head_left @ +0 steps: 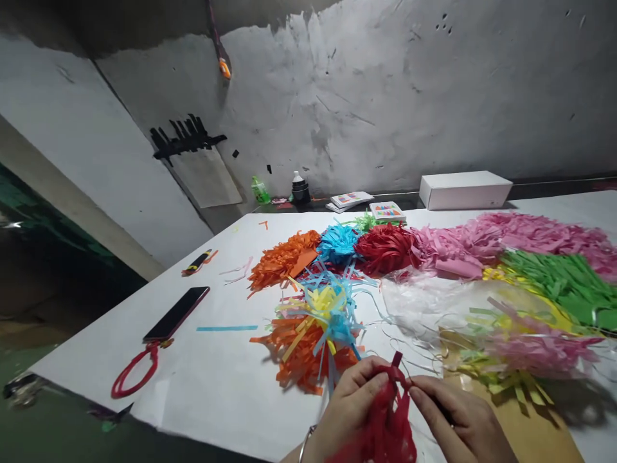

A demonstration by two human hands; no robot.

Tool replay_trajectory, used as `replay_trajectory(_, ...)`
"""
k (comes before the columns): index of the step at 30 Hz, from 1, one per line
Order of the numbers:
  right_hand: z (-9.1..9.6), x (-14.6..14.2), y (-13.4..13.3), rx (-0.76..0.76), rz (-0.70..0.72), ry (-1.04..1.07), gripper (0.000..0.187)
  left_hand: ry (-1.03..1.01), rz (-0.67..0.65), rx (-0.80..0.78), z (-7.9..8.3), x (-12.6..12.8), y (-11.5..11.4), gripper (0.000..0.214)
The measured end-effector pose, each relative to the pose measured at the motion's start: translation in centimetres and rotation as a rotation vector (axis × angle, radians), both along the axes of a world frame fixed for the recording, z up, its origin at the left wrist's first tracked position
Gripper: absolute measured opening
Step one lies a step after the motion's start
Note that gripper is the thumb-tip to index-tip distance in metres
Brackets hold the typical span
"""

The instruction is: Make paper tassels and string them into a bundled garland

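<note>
Left hand (355, 393) and right hand (456, 411) pinched red strips (393, 421) near their looped top; these seemed light, limp, tearable; that top probably suited gripping best.

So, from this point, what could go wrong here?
Slipping: the red strips are bunched between the left hand and right hand; if either grip eases, they could splay.

Tangling: the nearer orange bunch lies just beyond the left hand, so loose ends might catch.

Falling: the phone has its red strap lying near the table edge; a snag could perhaps drag it off.
</note>
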State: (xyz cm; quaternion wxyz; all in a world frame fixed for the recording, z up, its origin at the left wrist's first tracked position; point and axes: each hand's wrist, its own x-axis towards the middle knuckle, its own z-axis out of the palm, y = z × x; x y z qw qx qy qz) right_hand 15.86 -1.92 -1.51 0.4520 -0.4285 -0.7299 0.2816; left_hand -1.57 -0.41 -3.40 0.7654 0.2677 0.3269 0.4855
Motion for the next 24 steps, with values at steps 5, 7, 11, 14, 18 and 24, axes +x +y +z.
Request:
replay_trajectory(5,-0.1,0.4,-0.1,0.029,0.033,-0.018,0.016,-0.022,-0.065,-0.036,0.5,-0.1,0.0,0.035)
replay_trajectory(7,-0.1,0.5,-0.2,0.041,0.028,-0.001,0.015,-0.045,-0.071,-0.056,0.5,-0.1,0.2,0.036)
replay_trajectory(11,0.0,0.3,-0.5,0.034,0.029,0.021,0.014,0.009,-0.127,-0.131,0.5,-0.2,0.5,0.038)
replay_trajectory(14,0.3,0.1,-0.6,0.001,0.020,0.020,0.017,0.041,-0.182,-0.171,0.3,-0.3,0.7,0.034)
replay_trajectory(18,0.3,0.0,-0.7,-0.065,0.024,0.011,0.022,0.047,-0.205,-0.077,-0.4,-0.4,0.9,0.034)
replay_trajectory(24,0.0,0.5,-0.5,-0.077,0.021,-0.088,0.026,0.111,-0.170,0.021,-0.2,-0.9,0.4,0.042)
